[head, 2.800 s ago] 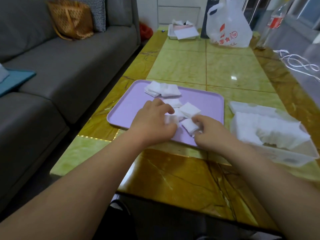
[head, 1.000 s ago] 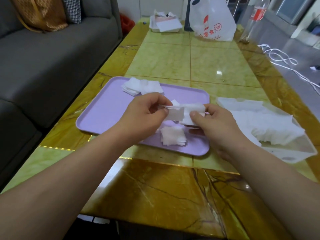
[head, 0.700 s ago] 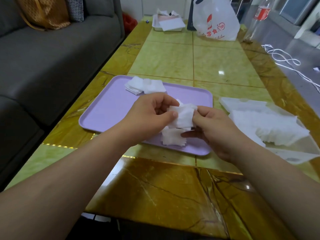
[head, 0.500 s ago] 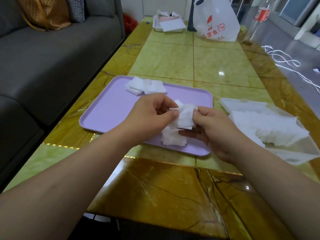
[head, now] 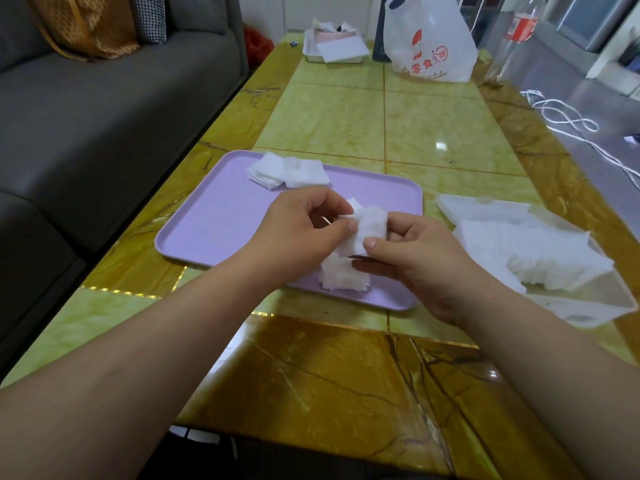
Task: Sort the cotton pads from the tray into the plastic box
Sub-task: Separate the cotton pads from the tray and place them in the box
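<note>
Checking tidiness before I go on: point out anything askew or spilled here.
The white square cotton pads in the clear plastic box lie slumped and fanned rather than stacked, some overhanging its rim.

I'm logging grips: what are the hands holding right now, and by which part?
Both hands hold one small bundle of cotton pads above the tray: the left hand pinches its left edge, the right hand its lower right corner.

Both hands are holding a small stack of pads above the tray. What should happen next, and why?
Probably carry the stack right into the box: left hand and right hand both pinch it above the tray, and the box already holds pads.
</note>
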The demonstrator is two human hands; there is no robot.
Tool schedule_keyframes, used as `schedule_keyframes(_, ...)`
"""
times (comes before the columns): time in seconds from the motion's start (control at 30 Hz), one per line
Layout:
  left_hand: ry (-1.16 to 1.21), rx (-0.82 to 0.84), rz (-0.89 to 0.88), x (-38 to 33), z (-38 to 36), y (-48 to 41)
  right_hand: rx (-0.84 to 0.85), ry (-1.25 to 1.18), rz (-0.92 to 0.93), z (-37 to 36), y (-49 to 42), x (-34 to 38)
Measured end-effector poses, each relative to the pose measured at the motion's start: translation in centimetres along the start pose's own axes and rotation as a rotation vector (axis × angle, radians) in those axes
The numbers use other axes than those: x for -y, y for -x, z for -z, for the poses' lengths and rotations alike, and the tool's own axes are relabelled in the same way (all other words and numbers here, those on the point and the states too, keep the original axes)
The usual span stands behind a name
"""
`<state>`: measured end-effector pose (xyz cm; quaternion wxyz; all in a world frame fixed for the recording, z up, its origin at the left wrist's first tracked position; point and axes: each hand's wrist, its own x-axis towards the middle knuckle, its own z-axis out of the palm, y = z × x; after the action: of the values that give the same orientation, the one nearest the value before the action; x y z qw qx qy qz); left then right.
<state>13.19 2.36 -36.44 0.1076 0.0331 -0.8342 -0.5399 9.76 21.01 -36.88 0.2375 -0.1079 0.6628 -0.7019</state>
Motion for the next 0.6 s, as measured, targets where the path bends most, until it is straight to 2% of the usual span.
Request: schedule_keyframes(0.6,-0.037,-0.028,0.013,0.15,0.68,-0.13,0.037,0.007,0.021,-0.07,0.01,0.01)
